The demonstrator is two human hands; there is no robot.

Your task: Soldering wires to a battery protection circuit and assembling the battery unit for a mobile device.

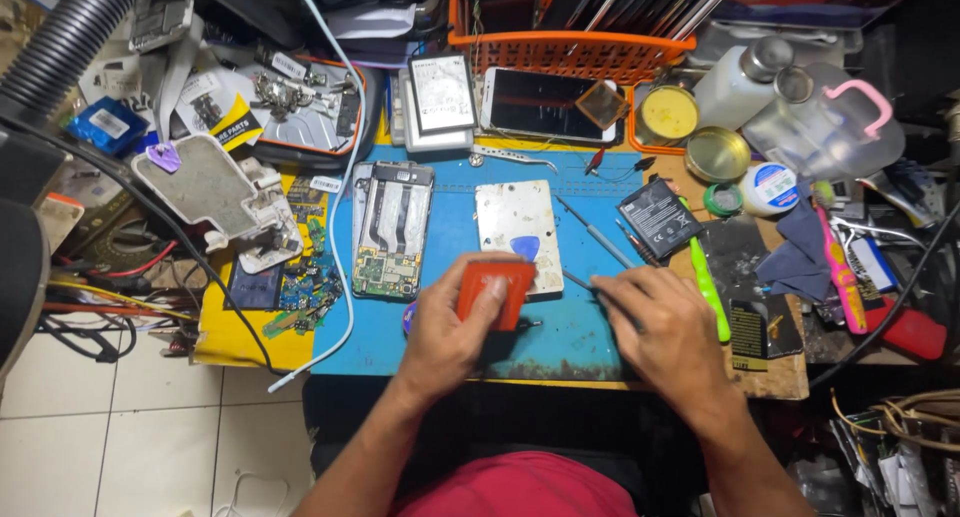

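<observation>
Mid phone-repair, L hand (452,322) gripped red block (495,289) on blue mat (450,197) at plate's (517,232) 6 o'clock, R hand (665,322) clasped thin tool (578,280) w/ curled fingers; next prob. needs tip steadied at block.

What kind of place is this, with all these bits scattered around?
Most likely a phone repair bench. An opened phone with its circuit board bare lies on a blue work mat, a loose phone battery sits nearby, and the left hand holds a small orange tool.
</observation>
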